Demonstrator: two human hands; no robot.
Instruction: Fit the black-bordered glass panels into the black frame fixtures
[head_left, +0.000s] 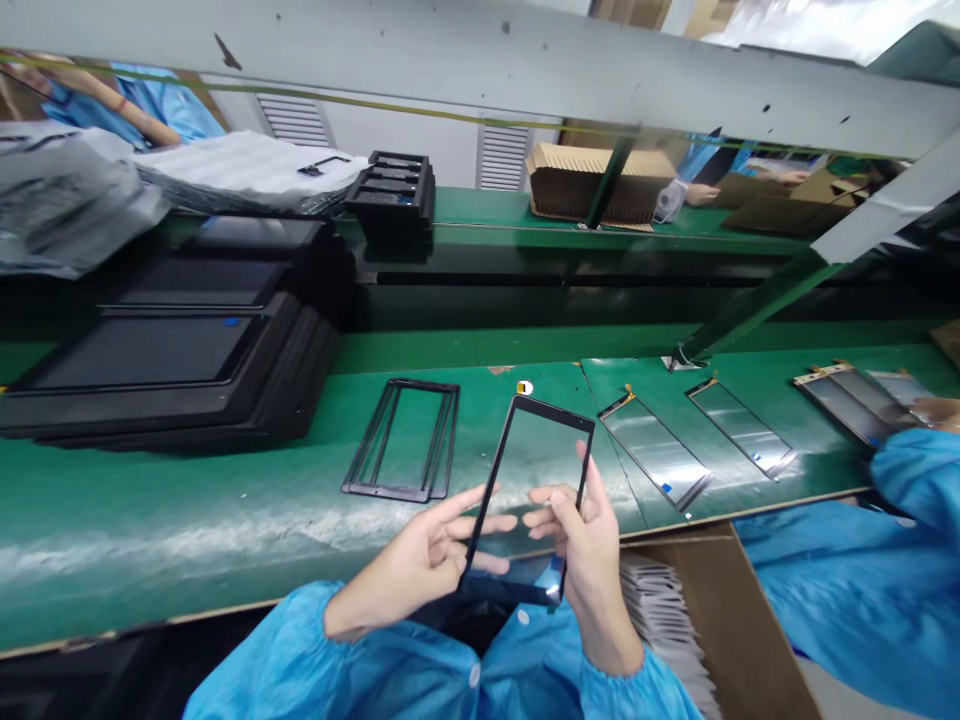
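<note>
A clear touch-screen glass panel with a black border is held tilted above the bench's front edge. My right hand grips its right edge, with the thumb in front and fingers showing through the glass. On the lower left edge, my left hand holds the panel, its fingers reaching behind it. Two thin black frames lie overlapping on the green bench to the left. To the right lie two more glass panels with small flex tails and blue tabs.
Stacked black trays holding screens stand at the left. A green post rises at the right. A co-worker's blue sleeve is near more panels. A cardboard box sits below the bench edge.
</note>
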